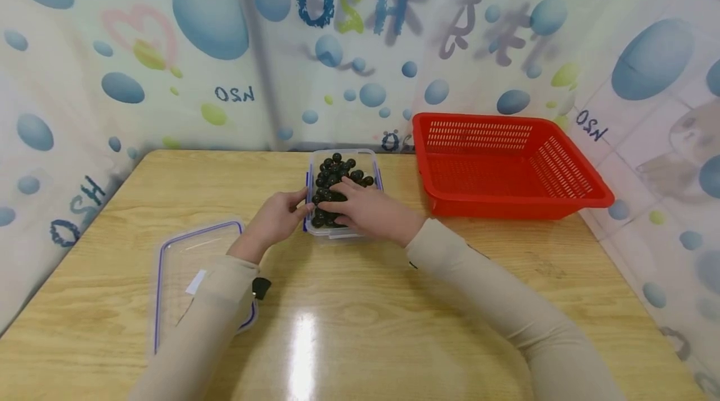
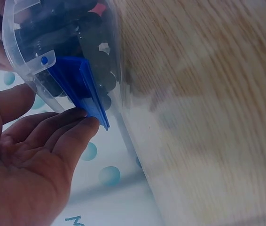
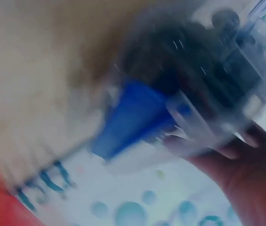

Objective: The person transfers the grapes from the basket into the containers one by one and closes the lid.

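A clear plastic box [image 1: 337,233] with blue side latches stands at the back of the table, holding a bunch of dark round grapes [image 1: 335,170]. My left hand [image 1: 275,220] is at the box's left side. In the left wrist view its fairly straight fingers touch the blue latch [image 2: 79,84], which hangs down, while the thumb lies near the rim. My right hand [image 1: 374,207] reaches over the front right of the box, fingers spread on the grapes. The right wrist view is blurred; another blue latch [image 3: 133,117] hangs there, and the fingertips are partly hidden.
A transparent lid [image 1: 214,238] with a blue seal lies on the left of the table, partly under my left sleeve. At the back right stands a red slotted basket [image 1: 506,206]. A patterned curtain [image 1: 349,76] hangs behind the wooden table [image 1: 394,326].
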Demonstrator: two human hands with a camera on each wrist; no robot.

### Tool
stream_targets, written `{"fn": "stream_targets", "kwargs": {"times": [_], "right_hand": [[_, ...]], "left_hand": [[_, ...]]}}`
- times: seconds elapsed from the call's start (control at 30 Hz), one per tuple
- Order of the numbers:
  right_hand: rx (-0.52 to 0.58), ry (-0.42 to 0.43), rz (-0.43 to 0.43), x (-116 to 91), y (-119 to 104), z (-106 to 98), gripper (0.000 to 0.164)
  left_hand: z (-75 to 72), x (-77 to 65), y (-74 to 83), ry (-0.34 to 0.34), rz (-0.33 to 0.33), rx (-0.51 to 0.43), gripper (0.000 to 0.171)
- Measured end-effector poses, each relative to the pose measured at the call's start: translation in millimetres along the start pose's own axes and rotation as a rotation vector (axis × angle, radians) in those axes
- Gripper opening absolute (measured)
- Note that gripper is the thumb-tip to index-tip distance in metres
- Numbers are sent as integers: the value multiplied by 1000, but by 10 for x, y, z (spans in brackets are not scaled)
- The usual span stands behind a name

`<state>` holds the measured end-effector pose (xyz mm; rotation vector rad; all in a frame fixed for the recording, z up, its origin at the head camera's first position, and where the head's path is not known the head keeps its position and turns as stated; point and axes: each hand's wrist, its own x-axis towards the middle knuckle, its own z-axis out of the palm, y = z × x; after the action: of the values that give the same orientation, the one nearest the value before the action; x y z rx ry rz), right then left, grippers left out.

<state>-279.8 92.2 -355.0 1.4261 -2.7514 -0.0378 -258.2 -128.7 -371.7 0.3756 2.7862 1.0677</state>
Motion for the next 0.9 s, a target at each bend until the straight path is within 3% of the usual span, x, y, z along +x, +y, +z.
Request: {"fn": "stream_targets", "kwargs": {"times": [0.17,0.33,0.6,0.77,0.9], "right_hand": [[-157,-101,-9,75,-63,-43,41],[-144,-153,21,101,-94,-29,41],[-21,-93,60,114,-114,-4,35],[69,-4,77,49,-60,35,40],[135,15,80,21,-34,-3,44]], "left_hand": [[-1,-3,1,-5,-3,-1,53],[8,-7,-13,-4,-6,-2,53],[19,-17,-22,-11,-11,-7,53],[16,-32,-25,-7,-11,3,53],[9,-14,-20,-1,-6,7,53]]}}
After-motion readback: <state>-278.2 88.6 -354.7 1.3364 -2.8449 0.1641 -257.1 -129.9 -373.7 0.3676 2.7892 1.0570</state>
